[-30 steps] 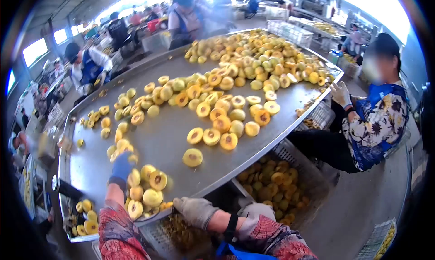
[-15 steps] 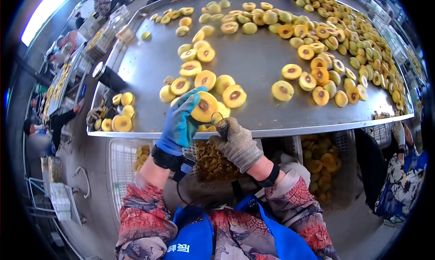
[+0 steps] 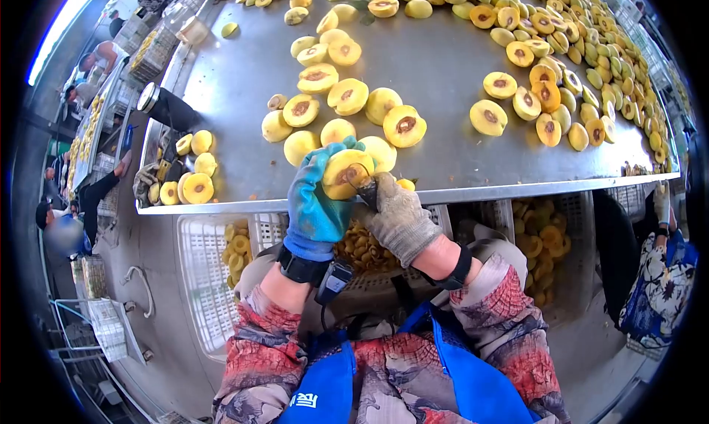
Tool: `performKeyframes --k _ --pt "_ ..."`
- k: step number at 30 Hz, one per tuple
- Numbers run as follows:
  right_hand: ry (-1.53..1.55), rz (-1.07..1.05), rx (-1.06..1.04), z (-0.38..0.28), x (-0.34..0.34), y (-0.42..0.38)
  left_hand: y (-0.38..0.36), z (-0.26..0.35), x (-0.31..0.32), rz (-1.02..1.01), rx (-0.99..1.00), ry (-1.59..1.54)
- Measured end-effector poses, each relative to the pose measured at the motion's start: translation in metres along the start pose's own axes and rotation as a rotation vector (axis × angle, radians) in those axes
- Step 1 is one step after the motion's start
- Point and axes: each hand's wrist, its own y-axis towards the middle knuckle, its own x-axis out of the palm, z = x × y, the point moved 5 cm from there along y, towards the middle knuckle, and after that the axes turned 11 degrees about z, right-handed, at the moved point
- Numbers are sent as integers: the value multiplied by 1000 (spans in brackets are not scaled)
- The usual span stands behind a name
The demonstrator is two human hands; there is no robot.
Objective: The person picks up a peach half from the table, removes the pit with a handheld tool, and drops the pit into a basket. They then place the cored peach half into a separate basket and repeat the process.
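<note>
My left hand, in a blue-green coated glove, holds a yellow peach half with its cut face up, over the front edge of the metal table. In a grey knit glove, my right hand grips a pitting tool by its dark handle. Its thin curved metal end rests at the brown centre of the peach half. Just beyond my hands lie several more peach halves, some cut side up with brown centres. Gloved fingers hide most of the tool's handle.
Peach halves are heaped along the right of the metal table. A dark cylindrical flask lies at the left, near a small group of peach halves. Below stand white plastic crates with yellow fruit pieces. A person sits at the right.
The tool's curved end has moved from the lower edge of the peach half to its brown centre. My hands have drawn closer together, and the view has shifted slightly.
</note>
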Motion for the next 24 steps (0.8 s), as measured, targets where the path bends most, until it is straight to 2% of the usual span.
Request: performKeyframes --k 3,6,9,16,19,22,24 --pt "-18 -3 -18 1 3 0 1 -2 4 -81 -6 3" --pt "-52 -20 3 -3 3 1 0 0 15 -14 -27 51" --pt "-31 -17 43 -4 4 0 2 -5 15 -97 1 87" --pt "106 -3 150 5 18 -4 -2 -6 15 -37 60 142" --pt "157 -2 128 -1 18 -7 -5 -5 13 -39 95 178" --pt "147 -86 179 -6 21 -9 -7 -2 11 -37 126 227" --pt "180 -60 127 -2 29 -11 -10 2 12 -40 144 280"
